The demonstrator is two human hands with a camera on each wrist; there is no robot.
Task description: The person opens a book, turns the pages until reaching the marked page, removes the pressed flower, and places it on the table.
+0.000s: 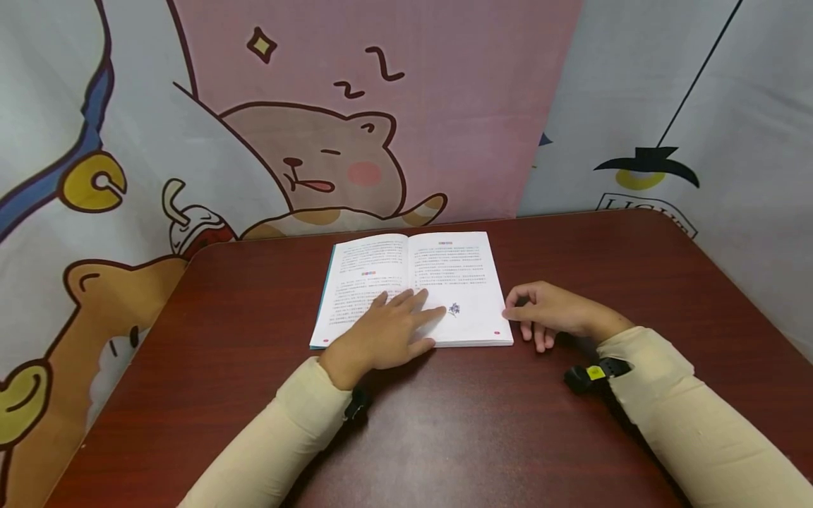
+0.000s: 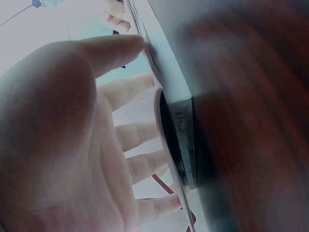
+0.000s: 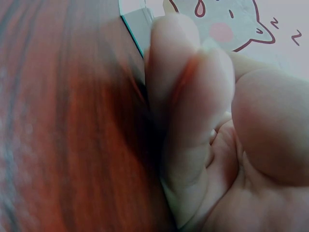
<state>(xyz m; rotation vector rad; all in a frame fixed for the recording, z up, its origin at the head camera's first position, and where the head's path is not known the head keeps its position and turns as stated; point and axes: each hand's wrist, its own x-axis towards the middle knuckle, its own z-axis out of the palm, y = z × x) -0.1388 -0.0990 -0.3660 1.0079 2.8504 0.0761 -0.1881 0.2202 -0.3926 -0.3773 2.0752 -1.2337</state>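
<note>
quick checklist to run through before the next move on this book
1. Book open and resting on the table: ok.
2. Left hand spread across the lower pages: ok.
3. Right hand at the book's right edge: ok.
4. Right-hand page free of the left hand: not ok, fingers lie over it.
5. Single sheet pinched by the right hand: cannot tell, the contact is too small to make out.

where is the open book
Mid-picture in the head view, the open book lies on the far part of the table, the left hand on it and the right hand at its right edge.
</note>
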